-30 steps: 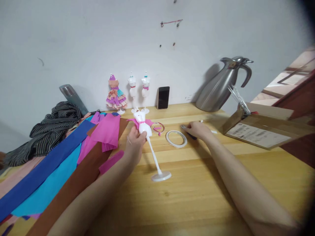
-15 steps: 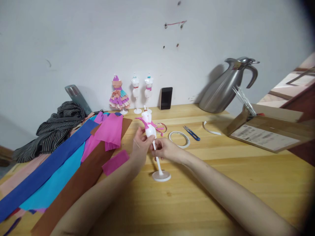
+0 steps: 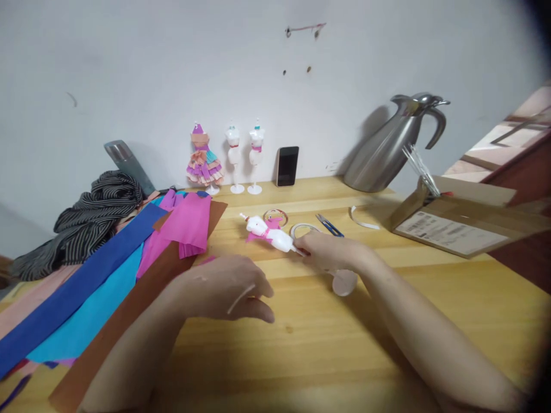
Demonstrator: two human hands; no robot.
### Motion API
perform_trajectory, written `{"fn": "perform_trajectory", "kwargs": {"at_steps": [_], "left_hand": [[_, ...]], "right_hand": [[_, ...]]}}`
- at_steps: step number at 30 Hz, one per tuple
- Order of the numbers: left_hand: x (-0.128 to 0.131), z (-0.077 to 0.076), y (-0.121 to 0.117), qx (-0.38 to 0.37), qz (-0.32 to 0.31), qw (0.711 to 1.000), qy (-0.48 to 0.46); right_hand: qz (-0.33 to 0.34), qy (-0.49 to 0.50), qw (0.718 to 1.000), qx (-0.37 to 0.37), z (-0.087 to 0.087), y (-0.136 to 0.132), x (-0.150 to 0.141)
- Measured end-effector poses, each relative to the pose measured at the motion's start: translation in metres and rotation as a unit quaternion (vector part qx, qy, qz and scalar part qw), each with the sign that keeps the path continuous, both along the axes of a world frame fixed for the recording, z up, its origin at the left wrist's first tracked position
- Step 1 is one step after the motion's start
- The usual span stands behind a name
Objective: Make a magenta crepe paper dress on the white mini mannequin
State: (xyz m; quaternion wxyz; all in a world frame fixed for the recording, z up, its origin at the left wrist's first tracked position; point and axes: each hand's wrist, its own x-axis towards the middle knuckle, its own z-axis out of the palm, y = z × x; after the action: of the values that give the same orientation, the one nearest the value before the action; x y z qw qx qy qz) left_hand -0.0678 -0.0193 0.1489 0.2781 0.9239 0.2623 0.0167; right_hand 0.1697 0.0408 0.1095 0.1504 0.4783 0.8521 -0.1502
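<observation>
My right hand [image 3: 329, 252] is closed on the thin pole of a small white doll mannequin [image 3: 275, 235]. The mannequin lies tilted almost flat above the wooden table [image 3: 387, 338], its head pointing left. A bit of pink paper is wrapped round its waist, and its round base [image 3: 344, 282] shows just below my wrist. My left hand [image 3: 224, 292] hovers low over the table with its fingers stretched out flat. A short white strip [image 3: 240, 298] is stuck along its fingers. It covers most of a small pink paper piece next to the brown sheet [image 3: 129, 321].
Blue [image 3: 73, 287], turquoise and pink [image 3: 189, 223] paper sheets lie at left beside a striped cloth [image 3: 86, 218]. A tape roll [image 3: 301, 228], scissors [image 3: 329, 225], a dressed mannequin [image 3: 203, 163], two bare mannequins [image 3: 245, 155], a phone [image 3: 287, 166], a steel jug [image 3: 387, 149] and a cardboard box [image 3: 451, 229] lie beyond.
My right hand left the scissors, took the mannequin's pole and tipped it over to the right. My left hand let go of the torso and dropped toward the pink paper piece.
</observation>
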Motion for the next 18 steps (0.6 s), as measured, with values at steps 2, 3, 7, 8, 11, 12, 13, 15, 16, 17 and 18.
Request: {"fn": "perform_trajectory", "kwargs": {"at_steps": [2,3,7,8,11,12,13,15,16,17,18], "left_hand": [[-0.017,0.008,0.003,0.02,0.016,1.0,-0.011],[-0.025,0.009,0.008,0.024,0.043,0.998,-0.038],[-0.042,-0.002,0.04,0.038,0.191,0.981,-0.013],[-0.041,-0.007,0.048,0.049,0.223,0.973,-0.007],[-0.032,-0.03,0.069,0.053,0.295,0.954,-0.003],[-0.028,-0.039,0.074,0.037,0.307,0.951,-0.007],[-0.025,-0.048,0.078,0.015,0.318,0.948,-0.018],[-0.022,-0.066,0.084,-0.053,0.325,0.942,-0.058],[-0.023,-0.074,0.086,-0.103,0.345,0.928,-0.098],[-0.024,-0.08,0.088,-0.159,0.374,0.902,-0.146],[-0.025,-0.085,0.09,-0.207,0.4,0.872,-0.191]], "right_hand": [[0.014,-0.02,0.999,-0.02,-0.002,-0.004,-0.005],[0.02,-0.032,0.999,-0.026,-0.004,-0.006,-0.007],[0.042,-0.065,0.996,-0.033,-0.012,-0.011,-0.015],[0.049,-0.071,0.996,-0.034,-0.014,-0.011,-0.016],[0.059,-0.087,0.993,-0.043,-0.018,-0.012,-0.016],[0.059,-0.084,0.994,-0.049,-0.019,-0.012,-0.015],[0.057,-0.075,0.994,-0.053,-0.019,-0.011,-0.014],[0.059,-0.045,0.996,-0.05,-0.016,-0.01,-0.009],[0.058,-0.03,0.997,-0.045,-0.013,-0.01,-0.007],[0.055,-0.017,0.998,-0.04,-0.009,-0.01,-0.004],[0.053,-0.005,0.998,-0.035,-0.005,-0.01,-0.001]]}}
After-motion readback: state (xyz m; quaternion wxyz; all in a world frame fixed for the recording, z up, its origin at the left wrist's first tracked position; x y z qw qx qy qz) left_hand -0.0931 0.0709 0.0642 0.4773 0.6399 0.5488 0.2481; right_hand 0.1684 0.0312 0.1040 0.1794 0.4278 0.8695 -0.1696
